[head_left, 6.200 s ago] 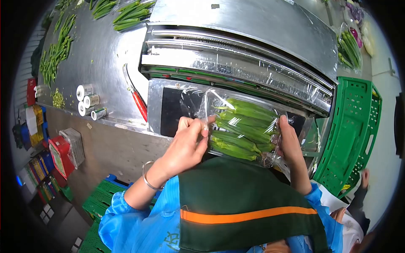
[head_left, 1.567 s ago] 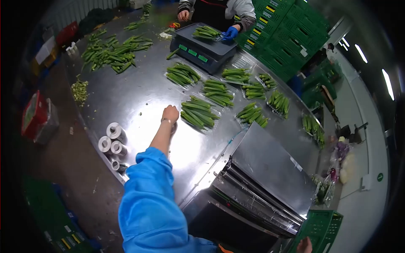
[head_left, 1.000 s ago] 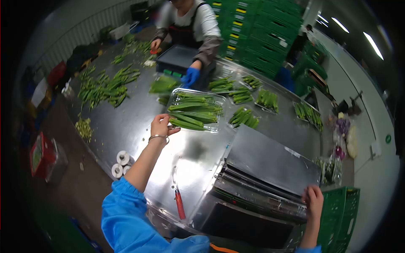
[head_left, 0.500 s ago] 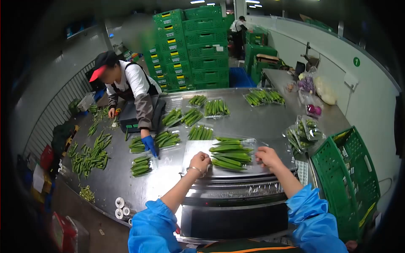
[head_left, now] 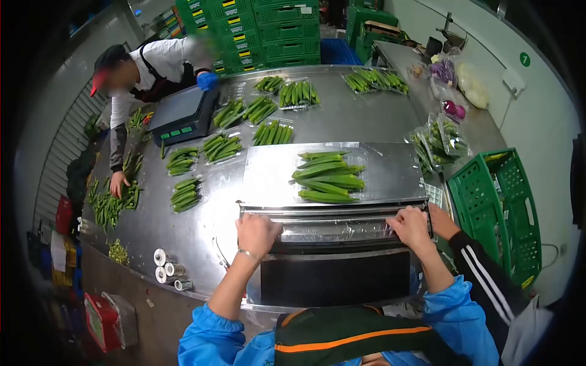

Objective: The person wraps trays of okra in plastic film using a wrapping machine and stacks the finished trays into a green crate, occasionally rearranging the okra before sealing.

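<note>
Clear film [head_left: 329, 233] stretches across the roller part of the wrapping machine [head_left: 336, 277]. At its left end is my left hand [head_left: 257, 235], fingers curled onto the film edge. My right hand [head_left: 410, 227] pinches the film near the right end. Beyond both hands, okra pods [head_left: 329, 177] lie side by side on the metal plate [head_left: 265, 174], touched by neither hand.
Packs of okra [head_left: 299, 93] and a scale [head_left: 183, 113] stand beyond the plate. At the left, a co-worker's hand [head_left: 118, 183] touches loose okra [head_left: 110, 207]. Another person's striped sleeve [head_left: 488, 274] is close at right, by a green crate [head_left: 500, 207]. Film rolls [head_left: 165, 266] lie front left.
Both my hands have come back from beside the okra to the film rollers. The co-worker's bare hand has reached into the loose okra, the gloved one has moved up past the scale. A striped sleeve has appeared.
</note>
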